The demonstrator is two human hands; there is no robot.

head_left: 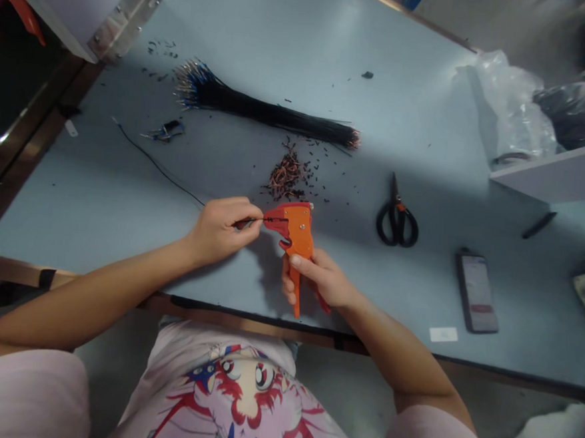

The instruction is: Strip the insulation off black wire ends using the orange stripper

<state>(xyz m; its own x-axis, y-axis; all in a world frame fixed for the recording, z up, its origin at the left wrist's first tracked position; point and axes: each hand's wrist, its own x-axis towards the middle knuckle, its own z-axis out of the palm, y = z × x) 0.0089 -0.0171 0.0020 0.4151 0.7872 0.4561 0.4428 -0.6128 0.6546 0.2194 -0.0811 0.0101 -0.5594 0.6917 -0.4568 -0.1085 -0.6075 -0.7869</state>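
Your left hand [216,230] pinching thin black wire [275,219], right hand [316,277] clenching orange plastic wire stripper [298,236], copper scraps [284,175] at 12 o'clock

Scissors [397,216] lie right of the wire stripper [299,233].

We hold an orange wire stripper [297,236] in our right hand [318,277], with the fingers wrapped around its grip and its lower end pointing toward us. Our left hand [219,230] pinches a black wire [274,219] between thumb and fingers, with the wire entering the red front section of the stripper. On the light-blue tabletop [405,100], just ahead of the tool, lies a heap of copper-cored wire offcuts [284,175] among scattered black insulation bits [316,174]. Beyond it lies a long bundle of black wires [265,110]. To the right lie black-handled scissors [397,220] and a smartphone [476,292].
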